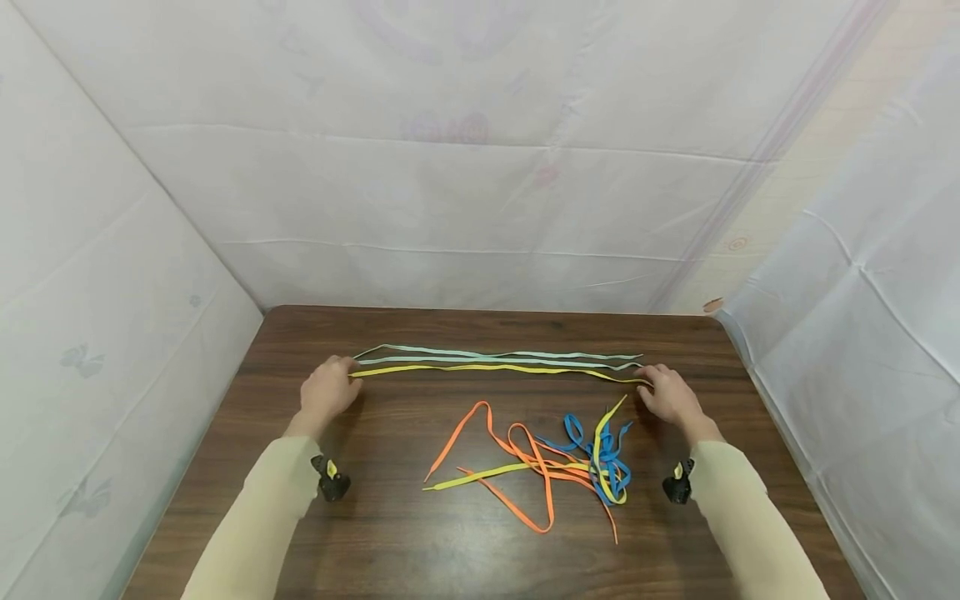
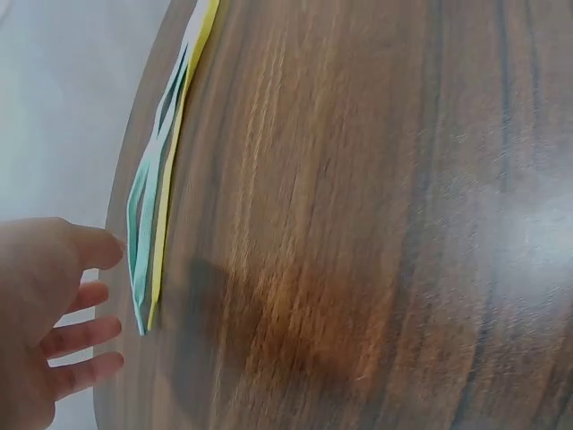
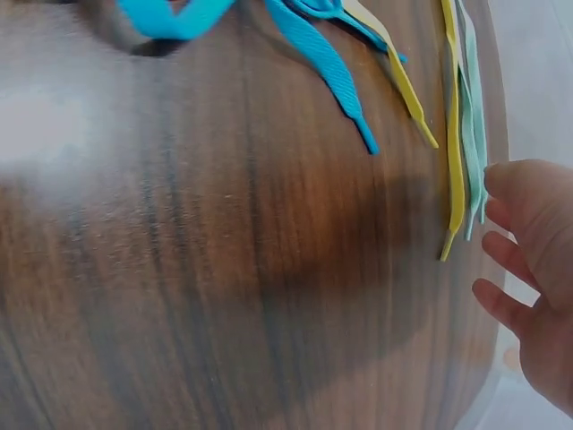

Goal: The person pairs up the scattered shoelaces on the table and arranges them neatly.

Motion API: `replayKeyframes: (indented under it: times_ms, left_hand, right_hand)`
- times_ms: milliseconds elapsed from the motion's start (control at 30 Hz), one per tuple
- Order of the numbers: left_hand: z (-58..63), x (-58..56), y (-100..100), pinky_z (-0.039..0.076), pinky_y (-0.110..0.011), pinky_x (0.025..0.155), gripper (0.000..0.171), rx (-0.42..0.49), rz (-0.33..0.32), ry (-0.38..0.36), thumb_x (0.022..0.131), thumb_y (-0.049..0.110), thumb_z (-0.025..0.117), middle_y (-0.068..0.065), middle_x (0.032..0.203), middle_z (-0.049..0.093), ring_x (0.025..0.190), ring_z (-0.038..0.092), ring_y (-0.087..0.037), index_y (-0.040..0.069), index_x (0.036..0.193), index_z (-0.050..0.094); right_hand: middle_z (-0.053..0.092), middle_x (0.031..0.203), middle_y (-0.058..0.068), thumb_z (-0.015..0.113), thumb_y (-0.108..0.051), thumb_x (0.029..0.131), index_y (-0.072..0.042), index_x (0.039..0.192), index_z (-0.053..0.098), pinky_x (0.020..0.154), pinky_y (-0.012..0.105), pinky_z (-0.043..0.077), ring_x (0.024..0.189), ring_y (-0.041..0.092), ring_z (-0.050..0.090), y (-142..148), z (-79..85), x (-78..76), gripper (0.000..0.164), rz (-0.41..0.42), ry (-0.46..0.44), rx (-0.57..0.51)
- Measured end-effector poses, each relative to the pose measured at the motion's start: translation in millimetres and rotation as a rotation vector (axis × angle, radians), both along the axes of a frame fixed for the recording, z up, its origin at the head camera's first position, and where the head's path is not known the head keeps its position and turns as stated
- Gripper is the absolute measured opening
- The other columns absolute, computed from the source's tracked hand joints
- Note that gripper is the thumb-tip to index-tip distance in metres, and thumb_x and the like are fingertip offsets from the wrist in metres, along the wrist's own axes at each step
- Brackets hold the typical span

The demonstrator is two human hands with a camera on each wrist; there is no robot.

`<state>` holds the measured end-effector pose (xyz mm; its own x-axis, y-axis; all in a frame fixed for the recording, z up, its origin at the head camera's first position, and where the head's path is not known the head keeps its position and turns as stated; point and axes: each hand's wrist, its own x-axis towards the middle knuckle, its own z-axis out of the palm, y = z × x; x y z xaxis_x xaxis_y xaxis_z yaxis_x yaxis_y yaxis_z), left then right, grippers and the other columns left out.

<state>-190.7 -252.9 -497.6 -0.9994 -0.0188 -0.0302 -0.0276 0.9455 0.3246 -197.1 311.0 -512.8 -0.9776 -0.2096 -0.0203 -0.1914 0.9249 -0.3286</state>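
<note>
Mint-green shoelaces [image 1: 435, 350] and a yellow shoelace [image 1: 487, 367] lie stretched side by side across the back of the table. At their left ends is my left hand [image 1: 328, 390]; the left wrist view shows its fingers spread and loosely bent beside the mint laces [image 2: 145, 215], gripping nothing. My right hand [image 1: 670, 393] hovers by the opposite ends. In the right wrist view its relaxed fingers are close to the mint lace tips, with the yellow lace [image 3: 455, 161] a little farther off; whether a fingertip touches a lace is unclear.
Nearer the front, a loose tangle holds orange laces [image 1: 550, 500], a second yellow lace [image 1: 510, 468] and bunched blue laces [image 1: 615, 467]. The dark wooden table [image 1: 375, 542] is bordered by white sheeting [image 1: 450, 200] at the back and both sides.
</note>
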Motion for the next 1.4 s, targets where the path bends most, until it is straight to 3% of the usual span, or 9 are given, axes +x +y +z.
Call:
replayKeyframes:
  times_ms: [533,800,1167,1400]
  left_hand:
    - [0.9,19.6,33,0.046,-0.044,0.058,0.026,-0.050,-0.132,0.155,0.077,0.020,0.063,-0.013,0.104,0.055,0.088,0.056,-0.032,0.009,0.101,0.060]
    - [3.7,24.8,53,0.046,-0.041,0.058,0.025,-0.067,-0.195,0.173,0.075,0.020,0.064,-0.008,0.100,0.056,0.084,0.058,-0.027,0.011,0.098,0.062]
    - [-1.0,29.5,75,0.047,-0.038,0.062,0.022,-0.076,-0.238,0.186,0.074,0.019,0.066,-0.006,0.097,0.058,0.084,0.057,-0.024,0.010,0.094,0.063]
    - [-2.0,32.6,90,0.046,-0.032,0.055,0.020,-0.089,-0.307,0.239,0.073,0.019,0.067,-0.003,0.092,0.059,0.078,0.056,-0.020,0.012,0.092,0.063]
  right_hand:
    - [0.057,0.099,0.009,0.062,-0.011,0.077,-0.009,0.100,0.061,0.076,0.044,0.042,0.091,0.029,0.053,-20,-21.1,17.8,0.023,0.226,0.189,0.031]
    - [0.055,0.089,0.004,0.068,-0.007,0.071,-0.012,0.087,0.062,0.065,0.039,0.043,0.083,0.024,0.052,-32,-30.1,22.3,0.018,0.326,0.300,0.041]
    - [0.049,0.074,-0.002,0.066,-0.009,0.073,-0.013,0.075,0.055,0.055,0.032,0.037,0.069,0.018,0.047,-36,-27.1,21.4,0.012,0.319,0.352,0.061]
    - [0.054,0.076,-0.002,0.063,-0.009,0.076,-0.014,0.083,0.056,0.057,0.032,0.040,0.066,0.014,0.049,-29,-8.1,17.2,0.012,0.198,0.276,-0.021]
